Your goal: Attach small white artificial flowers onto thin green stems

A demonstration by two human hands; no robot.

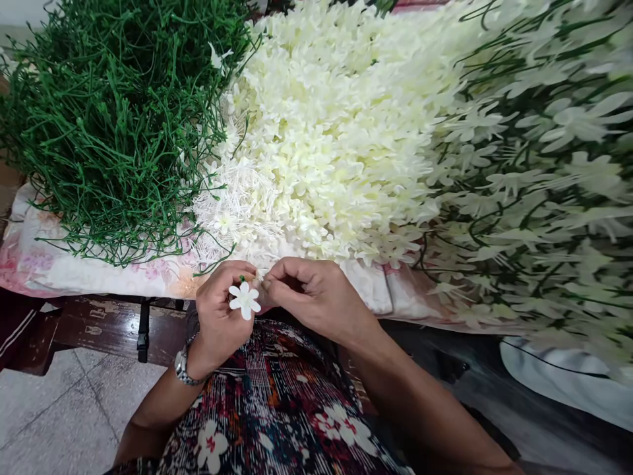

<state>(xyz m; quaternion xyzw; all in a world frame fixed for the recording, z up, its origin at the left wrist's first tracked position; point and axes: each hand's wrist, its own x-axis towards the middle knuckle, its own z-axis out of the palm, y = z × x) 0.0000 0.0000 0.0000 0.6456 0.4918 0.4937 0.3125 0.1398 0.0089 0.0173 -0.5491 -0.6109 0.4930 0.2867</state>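
My left hand (222,310) is closed around an artificial flower stem, most of it hidden in the fist. One white artificial flower (244,300) sticks out of that grip, facing up, and a bit of green stem shows above it. Close beside it, my right hand (316,293) pinches a small whitish piece (260,276) between thumb and forefinger; its exact kind is too small to make out. The two hands almost meet at the front edge of the cloth-covered surface.
A tall heap of green plastic stems (119,125) lies at the left. Loose cream-white petals (346,145) are piled in the middle, with thin white stamens (237,198) before them. Finished-looking white flowers on stems (554,198) fill the right. Below is a floral cloth (113,280).
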